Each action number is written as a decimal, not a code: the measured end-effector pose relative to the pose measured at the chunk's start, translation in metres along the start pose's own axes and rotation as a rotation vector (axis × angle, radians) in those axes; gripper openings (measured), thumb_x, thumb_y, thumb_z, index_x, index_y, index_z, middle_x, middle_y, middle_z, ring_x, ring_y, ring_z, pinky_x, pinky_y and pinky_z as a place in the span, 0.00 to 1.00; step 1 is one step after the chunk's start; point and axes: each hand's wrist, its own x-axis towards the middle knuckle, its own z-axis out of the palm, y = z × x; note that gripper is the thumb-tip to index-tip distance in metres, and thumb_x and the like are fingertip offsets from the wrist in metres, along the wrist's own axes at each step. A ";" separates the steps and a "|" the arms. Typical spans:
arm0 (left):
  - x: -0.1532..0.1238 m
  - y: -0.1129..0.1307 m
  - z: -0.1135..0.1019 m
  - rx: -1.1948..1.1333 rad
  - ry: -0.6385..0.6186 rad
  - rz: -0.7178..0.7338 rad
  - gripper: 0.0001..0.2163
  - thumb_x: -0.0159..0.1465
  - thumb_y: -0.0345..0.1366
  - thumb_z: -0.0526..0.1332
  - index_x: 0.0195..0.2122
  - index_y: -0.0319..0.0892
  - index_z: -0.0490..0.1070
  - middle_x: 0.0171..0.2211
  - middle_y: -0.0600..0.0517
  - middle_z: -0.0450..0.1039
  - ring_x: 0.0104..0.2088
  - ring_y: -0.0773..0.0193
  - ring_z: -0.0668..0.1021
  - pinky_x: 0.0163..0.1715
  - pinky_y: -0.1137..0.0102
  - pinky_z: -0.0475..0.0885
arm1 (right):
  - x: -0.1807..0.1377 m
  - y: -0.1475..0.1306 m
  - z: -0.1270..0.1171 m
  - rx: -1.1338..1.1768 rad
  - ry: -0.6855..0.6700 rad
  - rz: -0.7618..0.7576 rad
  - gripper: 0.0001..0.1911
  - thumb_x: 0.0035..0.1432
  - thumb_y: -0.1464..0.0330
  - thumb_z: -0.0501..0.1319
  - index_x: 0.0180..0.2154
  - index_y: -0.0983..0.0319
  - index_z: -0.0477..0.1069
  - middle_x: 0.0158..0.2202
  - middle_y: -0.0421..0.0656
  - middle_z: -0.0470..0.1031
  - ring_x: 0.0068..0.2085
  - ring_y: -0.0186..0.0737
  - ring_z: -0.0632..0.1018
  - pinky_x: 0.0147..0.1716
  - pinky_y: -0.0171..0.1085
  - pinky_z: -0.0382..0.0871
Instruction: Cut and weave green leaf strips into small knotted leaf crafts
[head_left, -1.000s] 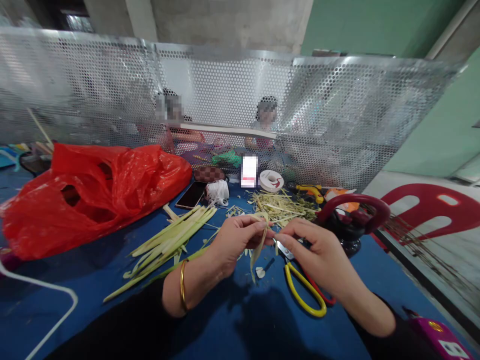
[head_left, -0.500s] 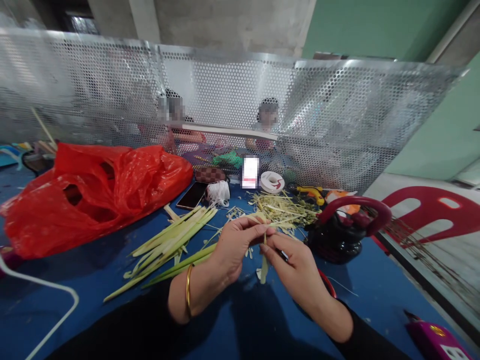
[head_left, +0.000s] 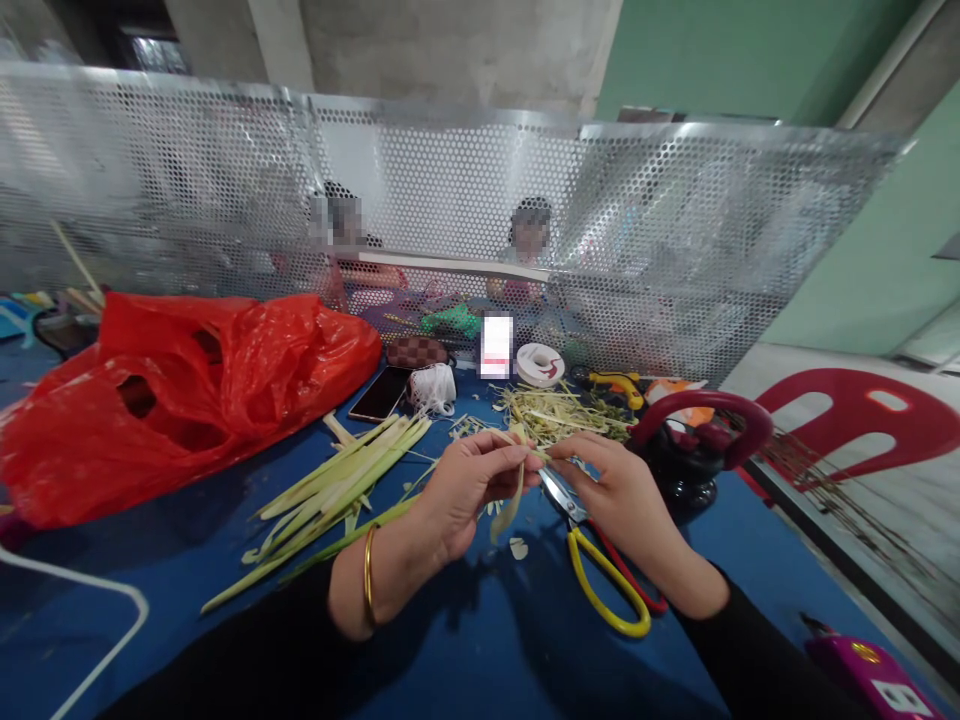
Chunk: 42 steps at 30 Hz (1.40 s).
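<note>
My left hand pinches the top of a pale palm-leaf strip that hangs down over the blue table. My right hand is closed too, its fingertips meeting the same strip from the right. Scissors with yellow and red handles lie on the table just under my right hand. A bundle of long green-yellow leaf strips lies left of my left hand. Small cut pieces lie below the strip.
A red plastic bag fills the left side. A phone, a white thread ball, a tape roll, a heap of leaf trimmings and a dark pot with a red handle stand behind. A perforated metal screen closes the back; two people sit beyond it.
My right hand moved left over the scissors and back right again, so the scissors show once more. The leaf strip stays pinched between both hands.
</note>
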 end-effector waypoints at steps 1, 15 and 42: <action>0.000 0.000 0.000 0.004 0.003 -0.005 0.08 0.51 0.33 0.69 0.30 0.37 0.73 0.27 0.49 0.79 0.25 0.66 0.79 0.32 0.72 0.72 | 0.000 0.002 0.001 -0.021 -0.005 -0.008 0.07 0.61 0.70 0.57 0.32 0.59 0.72 0.33 0.43 0.76 0.37 0.44 0.75 0.39 0.40 0.66; 0.006 -0.014 0.000 0.069 0.078 0.207 0.08 0.48 0.35 0.70 0.26 0.37 0.75 0.27 0.50 0.77 0.29 0.66 0.77 0.34 0.72 0.71 | -0.020 -0.039 0.013 -0.074 -0.109 0.039 0.11 0.63 0.69 0.52 0.26 0.59 0.60 0.21 0.37 0.67 0.21 0.34 0.66 0.23 0.32 0.55; -0.001 -0.007 0.003 0.158 -0.064 -0.010 0.12 0.43 0.31 0.73 0.28 0.38 0.74 0.26 0.51 0.78 0.25 0.65 0.79 0.32 0.70 0.74 | -0.002 -0.020 0.010 0.980 0.046 0.645 0.16 0.49 0.56 0.67 0.28 0.63 0.73 0.25 0.41 0.72 0.27 0.37 0.71 0.28 0.36 0.66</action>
